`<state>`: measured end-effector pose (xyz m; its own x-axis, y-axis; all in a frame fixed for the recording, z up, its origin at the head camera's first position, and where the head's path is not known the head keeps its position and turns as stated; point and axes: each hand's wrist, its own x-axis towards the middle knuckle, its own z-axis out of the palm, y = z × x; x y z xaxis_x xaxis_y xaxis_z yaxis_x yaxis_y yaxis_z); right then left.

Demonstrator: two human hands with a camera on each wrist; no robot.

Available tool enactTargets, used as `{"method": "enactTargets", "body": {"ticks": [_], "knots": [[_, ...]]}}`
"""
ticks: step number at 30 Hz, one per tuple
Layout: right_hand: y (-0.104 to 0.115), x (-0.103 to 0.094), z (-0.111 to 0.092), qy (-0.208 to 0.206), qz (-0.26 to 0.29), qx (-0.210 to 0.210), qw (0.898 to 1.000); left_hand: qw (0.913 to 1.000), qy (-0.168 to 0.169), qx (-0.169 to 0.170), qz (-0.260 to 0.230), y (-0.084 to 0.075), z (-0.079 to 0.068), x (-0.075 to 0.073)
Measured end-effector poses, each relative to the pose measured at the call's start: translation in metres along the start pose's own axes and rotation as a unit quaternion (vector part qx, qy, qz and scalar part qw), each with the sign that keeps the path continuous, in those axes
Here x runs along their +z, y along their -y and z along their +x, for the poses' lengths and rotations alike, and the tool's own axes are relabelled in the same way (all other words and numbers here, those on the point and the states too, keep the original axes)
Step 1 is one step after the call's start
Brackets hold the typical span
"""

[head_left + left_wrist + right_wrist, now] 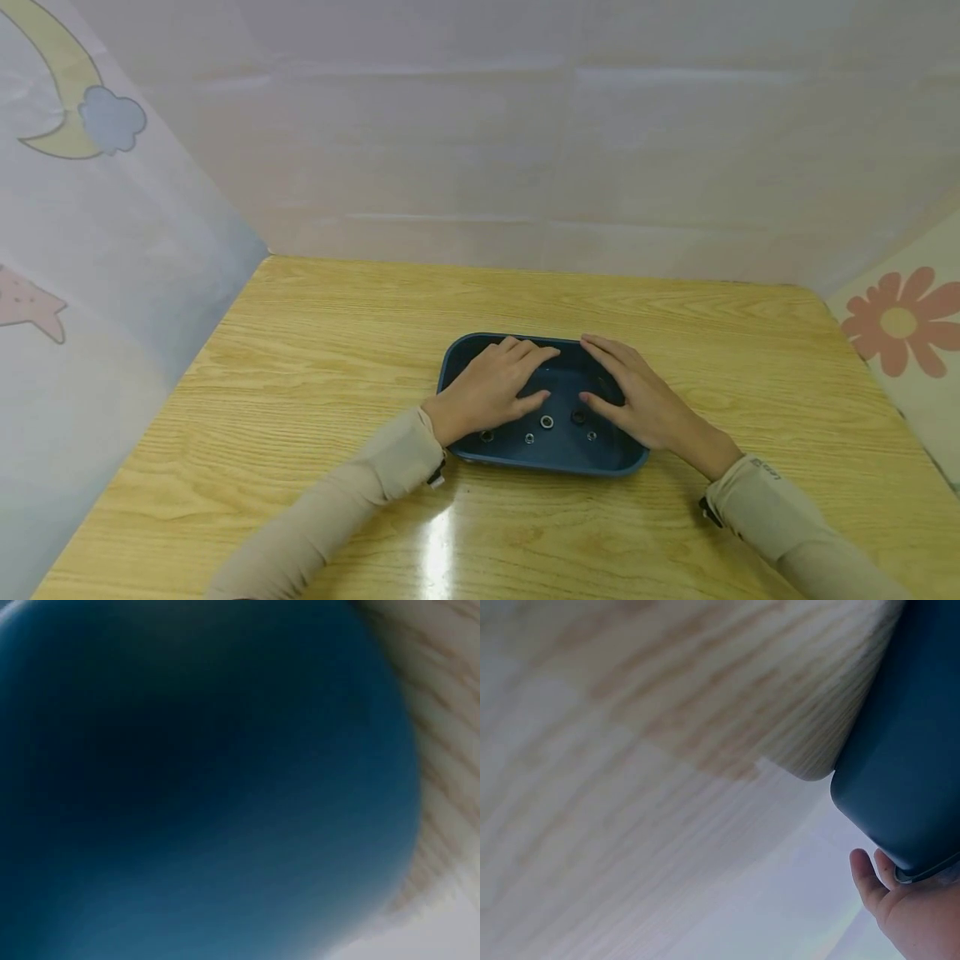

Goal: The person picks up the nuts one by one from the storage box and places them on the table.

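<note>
A dark blue rectangular tray (558, 454) with rounded corners lies on the wooden table. On its floor are several small metal rings or nuts, among them a bright ring (547, 422), a dark ring (578, 416) and a smaller nut-like piece (529, 438). My left hand (487, 383) spreads over the tray's left half, fingers extended and holding nothing. Over the right rim lies my right hand (633, 400), thumb apart from its straight fingers. In the right wrist view, two fingers (866, 877) of it show beside the tray rim. Blurred blue tray wall (247, 825) fills the left wrist view.
The wooden table (315, 350) extends around the tray. A pale backdrop (450, 150) rises behind it, with a moon and star print at the left and a flower print (900, 321) at the right. Both sleeved forearms reach in from the near edge.
</note>
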<state>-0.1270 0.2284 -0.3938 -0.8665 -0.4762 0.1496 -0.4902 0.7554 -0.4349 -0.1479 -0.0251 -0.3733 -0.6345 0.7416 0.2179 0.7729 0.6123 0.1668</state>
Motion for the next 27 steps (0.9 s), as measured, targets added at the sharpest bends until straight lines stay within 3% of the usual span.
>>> {"method": "enactTargets", "body": {"ticks": [14,27], "knots": [[0.0,0.0,0.0,0.005,0.002,0.001,1.0,0.9994,0.028,0.015,0.017,-0.005,0.002,0.011],[0.0,0.001,0.0,-0.004,0.001,-0.005,1.0,0.9961,0.083,0.025,0.018,-0.008,0.005,0.018]]}}
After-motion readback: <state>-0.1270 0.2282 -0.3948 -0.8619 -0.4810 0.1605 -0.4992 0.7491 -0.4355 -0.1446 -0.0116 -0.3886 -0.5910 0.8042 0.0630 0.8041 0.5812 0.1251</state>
